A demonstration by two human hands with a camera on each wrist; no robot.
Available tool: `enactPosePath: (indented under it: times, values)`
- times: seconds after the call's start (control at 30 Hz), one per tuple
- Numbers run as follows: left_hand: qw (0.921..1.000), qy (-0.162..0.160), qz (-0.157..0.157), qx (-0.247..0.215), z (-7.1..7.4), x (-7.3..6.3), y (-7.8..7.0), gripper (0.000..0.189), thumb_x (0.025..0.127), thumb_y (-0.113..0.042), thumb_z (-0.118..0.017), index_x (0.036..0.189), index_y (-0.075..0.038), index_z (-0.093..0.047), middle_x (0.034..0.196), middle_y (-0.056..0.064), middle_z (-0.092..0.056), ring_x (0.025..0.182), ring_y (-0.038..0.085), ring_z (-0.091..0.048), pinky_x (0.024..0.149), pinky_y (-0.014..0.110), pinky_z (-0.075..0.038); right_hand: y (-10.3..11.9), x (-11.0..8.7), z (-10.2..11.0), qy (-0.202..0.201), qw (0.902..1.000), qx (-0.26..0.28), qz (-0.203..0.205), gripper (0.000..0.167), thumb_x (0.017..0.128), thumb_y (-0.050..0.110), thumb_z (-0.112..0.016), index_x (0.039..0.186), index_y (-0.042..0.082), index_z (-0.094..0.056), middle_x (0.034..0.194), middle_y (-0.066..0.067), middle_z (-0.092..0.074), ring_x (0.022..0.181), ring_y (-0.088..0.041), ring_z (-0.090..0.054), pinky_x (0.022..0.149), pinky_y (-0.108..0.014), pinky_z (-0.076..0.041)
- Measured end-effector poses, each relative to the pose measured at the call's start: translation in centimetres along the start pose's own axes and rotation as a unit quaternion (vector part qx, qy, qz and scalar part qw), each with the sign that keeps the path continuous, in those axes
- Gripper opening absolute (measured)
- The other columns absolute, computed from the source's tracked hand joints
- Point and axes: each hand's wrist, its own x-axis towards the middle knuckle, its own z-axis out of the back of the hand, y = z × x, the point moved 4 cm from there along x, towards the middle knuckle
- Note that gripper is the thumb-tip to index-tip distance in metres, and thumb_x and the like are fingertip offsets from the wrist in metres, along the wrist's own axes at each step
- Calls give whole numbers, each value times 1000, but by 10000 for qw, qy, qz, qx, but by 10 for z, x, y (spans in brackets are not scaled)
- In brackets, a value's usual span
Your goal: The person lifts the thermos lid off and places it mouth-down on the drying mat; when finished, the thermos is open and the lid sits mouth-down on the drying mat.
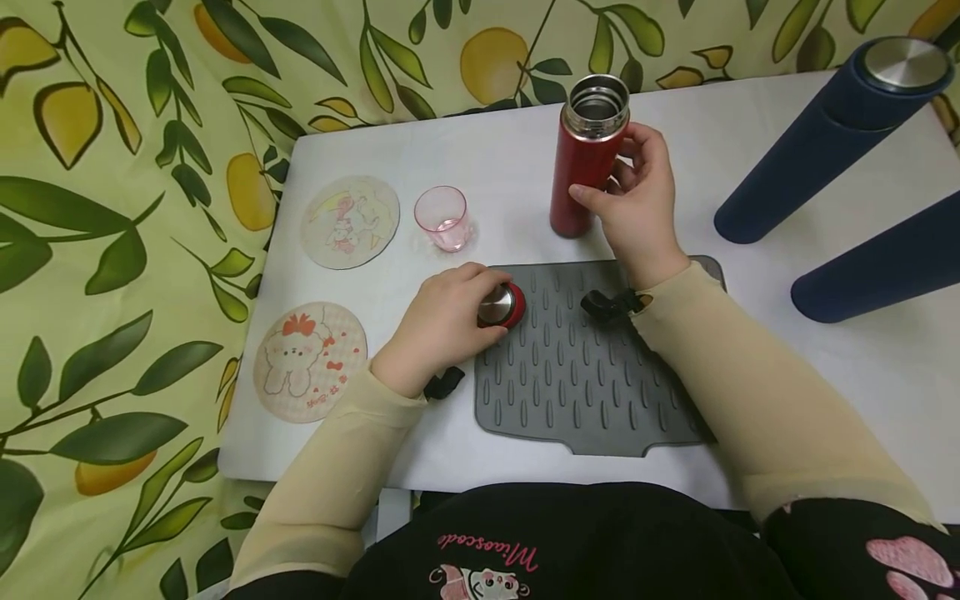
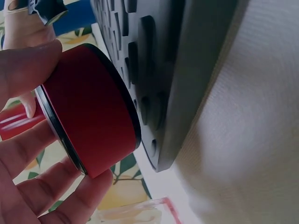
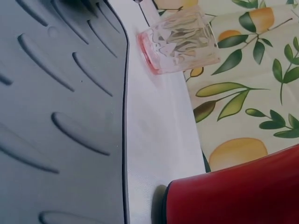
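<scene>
My left hand (image 1: 442, 323) grips a red lid with a steel top (image 1: 497, 306) between thumb and fingers, over the left part of a grey ridged mat (image 1: 558, 367). In the left wrist view the lid (image 2: 93, 112) is tilted, its dark-edged rim close to the mat. Beyond the mat's far edge, my right hand (image 1: 643, 204) holds a red thermos bottle (image 1: 573, 179) round its right side. That bottle is upright, its steel mouth uncovered. The right wrist view shows only the bottle's lower part (image 3: 233, 196), beside the mat.
A pink-rimmed glass (image 1: 442, 221) with a little clear liquid stands left of the bottle. Two round printed coasters (image 1: 351, 222) lie further left. On the right stand two tall navy bottles (image 1: 810, 158), one cut by the frame edge. A leaf-patterned cloth (image 1: 420, 50) hangs behind the white table.
</scene>
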Motion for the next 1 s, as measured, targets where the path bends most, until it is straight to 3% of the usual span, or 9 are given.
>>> enactPosePath:
  times: [0.47, 0.7, 0.83, 1.0]
  values:
    - [9998, 156, -19, 117, -4, 10, 0, 62, 89, -26, -89, 147, -15, -68, 131, 3, -73, 118, 27, -71, 105, 49, -55, -5, 0, 0, 67, 9984, -540, -135, 81, 93, -10, -80, 158, 21, -45, 159, -5, -53, 148, -23, -55, 127, -37, -43]
    - [9992, 236, 79, 309, -4, 14, 2, 63, 90, -27, -88, 148, -16, -68, 131, 3, -72, 117, 29, -70, 104, 50, -55, -9, -4, 1, 98, 9913, -1255, -395, 83, 97, 3, -82, 167, 27, -42, 168, 0, -50, 153, -18, -50, 130, -42, -39]
    - [9990, 222, 77, 372, -6, 19, 3, 60, 90, -25, -85, 147, -17, -69, 132, 4, -73, 117, 29, -70, 102, 50, -56, -10, -11, 7, 63, 9875, -1505, -469, 82, 99, 8, -82, 167, 28, -42, 169, 1, -48, 153, -18, -48, 126, -41, -41]
    - [9986, 168, -19, 500, -5, 22, 2, 58, 90, -24, -83, 145, -14, -70, 132, 6, -74, 115, 31, -71, 99, 50, -57, -9, -25, 23, -66, 9879, -1527, -254, 70, 98, 8, -81, 160, 21, -50, 162, -4, -52, 143, -19, -51, 117, -39, -48]
